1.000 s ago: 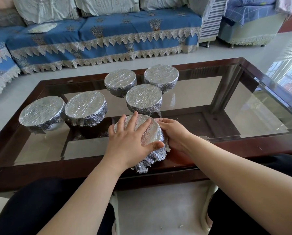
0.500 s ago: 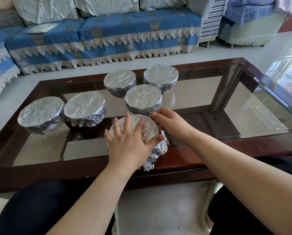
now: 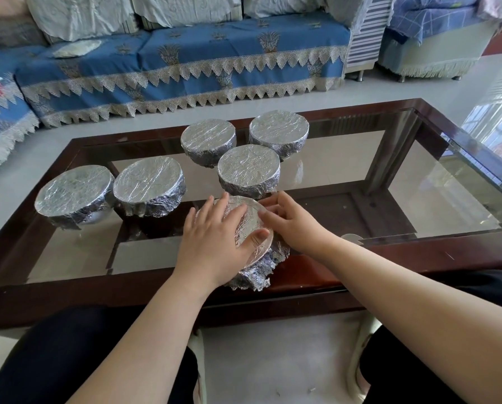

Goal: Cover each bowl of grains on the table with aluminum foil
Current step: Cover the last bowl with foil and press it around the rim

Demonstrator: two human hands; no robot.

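1. The left hand [image 3: 214, 243] lies flat on top of the near bowl [image 3: 249, 243], its fingers [image 3: 203, 211] spread and straight, the thumb reaching across the foil [image 3: 255, 228] toward the bowl's right rim. It presses down; it does not grip.
2. The right hand [image 3: 290, 225] sits at the far right rim of the same bowl, fingers loosely bent and touching the foil edge. Whether they pinch the foil or only push it down, I cannot tell.
3. Compared with a second ago, the right hand has travelled from the bowl's right side round toward its far rim, while the left hand has kept its flat hold on top.
4. The bowl itself has slid a little farther in from the counter's [image 3: 389, 258] near edge; it still stands at the middle of that edge, on the dark wooden frame rather than the glass.
5. The foil skirt on the near right side hangs crumpled and loose, so I judge the sealing of this bowl to be unfinished there.
6. Five other bowls [image 3: 248, 170] stand farther back, all with foil drawn tight: two toward the left edge, touching each other, and three clustered toward the middle of the far edge. None of them has moved.
7. This looks like the last bowl, so the task seems close to done once the rim is pressed all the way round.
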